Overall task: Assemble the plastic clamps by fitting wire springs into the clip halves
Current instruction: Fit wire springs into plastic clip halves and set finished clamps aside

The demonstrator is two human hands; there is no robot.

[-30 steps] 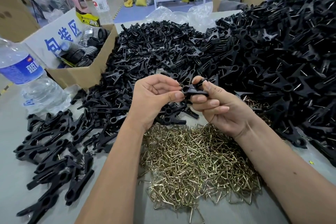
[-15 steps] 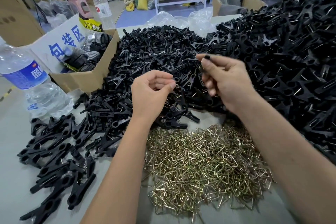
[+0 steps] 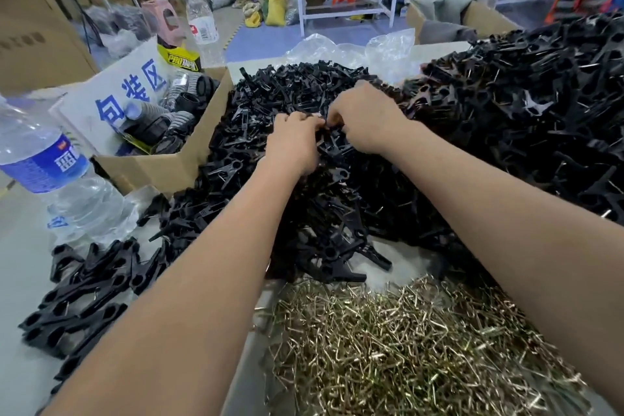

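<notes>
Reaching hands (image 3: 293, 142) (image 3: 366, 115) dig into jumbled clip halves (image 3: 304, 84).

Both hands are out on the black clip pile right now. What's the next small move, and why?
Probably lift a pair of clip halves out and draw them back toward the body. Both the left hand and the right hand are curled into the middle pile of clip halves, fingertips nearly meeting, while the wire springs lie nearer, untouched. What each hand actually holds is hidden.

I see bare table (image 3: 20, 267) at the left edge; clip heaps (image 3: 506, 132) block the far side; springs (image 3: 388, 348) crowd the near edge.
</notes>
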